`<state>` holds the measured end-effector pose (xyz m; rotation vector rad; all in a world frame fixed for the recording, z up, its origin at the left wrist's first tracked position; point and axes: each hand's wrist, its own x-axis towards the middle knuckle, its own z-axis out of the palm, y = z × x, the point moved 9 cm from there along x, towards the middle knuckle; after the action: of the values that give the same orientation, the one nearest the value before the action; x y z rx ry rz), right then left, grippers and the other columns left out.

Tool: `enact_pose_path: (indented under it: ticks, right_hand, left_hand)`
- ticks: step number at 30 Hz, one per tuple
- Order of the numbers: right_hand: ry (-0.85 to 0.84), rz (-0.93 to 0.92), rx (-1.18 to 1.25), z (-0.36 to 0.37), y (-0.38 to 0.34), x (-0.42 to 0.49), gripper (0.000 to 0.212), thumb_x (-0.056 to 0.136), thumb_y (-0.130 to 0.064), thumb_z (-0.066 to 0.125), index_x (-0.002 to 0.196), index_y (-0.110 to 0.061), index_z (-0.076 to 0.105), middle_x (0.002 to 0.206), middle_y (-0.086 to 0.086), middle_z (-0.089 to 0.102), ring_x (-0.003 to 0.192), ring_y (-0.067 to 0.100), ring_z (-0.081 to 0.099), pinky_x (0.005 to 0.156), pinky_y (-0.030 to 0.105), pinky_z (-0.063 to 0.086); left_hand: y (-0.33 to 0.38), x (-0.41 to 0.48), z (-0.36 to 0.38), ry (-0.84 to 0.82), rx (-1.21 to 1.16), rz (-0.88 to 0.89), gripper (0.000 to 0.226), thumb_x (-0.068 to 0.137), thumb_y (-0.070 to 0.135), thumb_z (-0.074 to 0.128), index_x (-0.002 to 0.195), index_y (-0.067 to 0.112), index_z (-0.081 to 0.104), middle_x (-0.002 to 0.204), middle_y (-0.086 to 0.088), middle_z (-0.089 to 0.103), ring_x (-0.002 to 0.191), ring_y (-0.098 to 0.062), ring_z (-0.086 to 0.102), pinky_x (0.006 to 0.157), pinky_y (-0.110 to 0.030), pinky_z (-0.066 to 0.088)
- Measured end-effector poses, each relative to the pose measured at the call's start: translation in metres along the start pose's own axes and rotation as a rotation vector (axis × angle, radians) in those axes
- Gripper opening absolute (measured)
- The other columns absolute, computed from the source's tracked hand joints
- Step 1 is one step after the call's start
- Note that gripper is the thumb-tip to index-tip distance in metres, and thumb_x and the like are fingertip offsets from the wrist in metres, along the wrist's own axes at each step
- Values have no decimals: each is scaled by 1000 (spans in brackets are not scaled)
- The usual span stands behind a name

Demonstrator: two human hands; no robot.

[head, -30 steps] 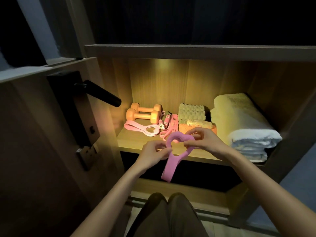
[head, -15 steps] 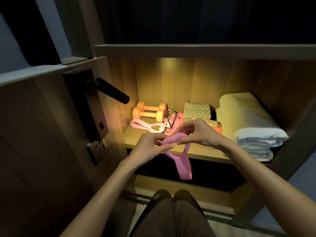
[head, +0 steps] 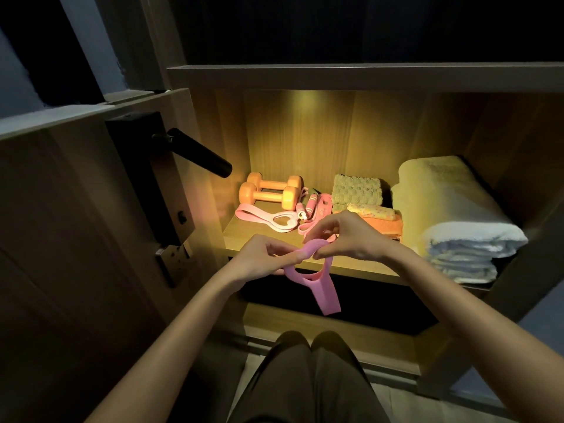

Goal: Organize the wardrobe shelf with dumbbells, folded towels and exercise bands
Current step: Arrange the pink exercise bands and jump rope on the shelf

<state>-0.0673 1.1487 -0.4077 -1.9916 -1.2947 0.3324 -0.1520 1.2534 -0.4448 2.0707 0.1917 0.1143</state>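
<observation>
We are facing a lit wooden shelf point(head: 262, 239), and we are judging the sorting to be well along. A big white folded towel point(head: 451, 215) is filling the right end and reaching the front edge. Beside it, towards the middle, smaller towels are sitting together: a green one point(head: 355, 192) behind, an orange one point(head: 385, 225) in front. Two orange dumbbells point(head: 268, 190) are lying side by side in the back left corner. In front of them a pale pink band point(head: 264, 219) is lying flat, and a jump rope point(head: 309, 204) is bunched between it and the towels.

The darker pink band point(head: 316, 280) we are handling is hanging in the air just in front of the front edge, left of the middle, touching no board. Our left hand point(head: 259, 259) and right hand point(head: 351, 236) are meeting at its upper end. The right thumb and forefinger are pinching the folded top, and the left fingers are curling round the loop just below.

Its long axis is running downward from the fingers, slanting a little right, with the tail dangling below the shelf. Bare wood at the front left edge is lying just beyond the hands, nearer our left one, so we are guessing the band is going there. It is looking soft, flat and rubbery, with a cut-out opening and a finely textured face.
</observation>
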Motion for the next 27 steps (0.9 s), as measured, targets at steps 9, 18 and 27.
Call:
enact_pose_path:
  ticks: [9, 18, 27]
  right_hand:
    - [166, -123, 38, 1, -8, -7, 20, 74, -11, 80, 87, -17, 67, 86, -12, 67, 81, -1, 64, 70, 15, 52]
    - [281, -144, 59, -11, -6, -18, 29, 75, -9, 78, 104, -12, 74, 96, -2, 73, 89, 8, 68, 77, 20, 55]
    - [365, -71, 131, -13, 3, -18, 33, 75, -9, 78, 105, -23, 72, 98, -8, 72, 96, -1, 64, 76, 12, 52]
  left_hand:
    - [-23, -3, -4, -32, -171, -166, 51, 57, 54, 73, 100, 27, 71, 100, 6, 68, 99, -10, 62, 75, -16, 52]
    - [-26, -8, 12, -208, -605, -294, 48, 70, 29, 70, 112, 6, 66, 80, -2, 72, 85, -12, 67, 94, -29, 50]
    - [-22, -13, 24, -199, -932, -375, 36, 73, 12, 70, 109, 5, 69, 104, -17, 70, 93, -22, 70, 70, -28, 59]
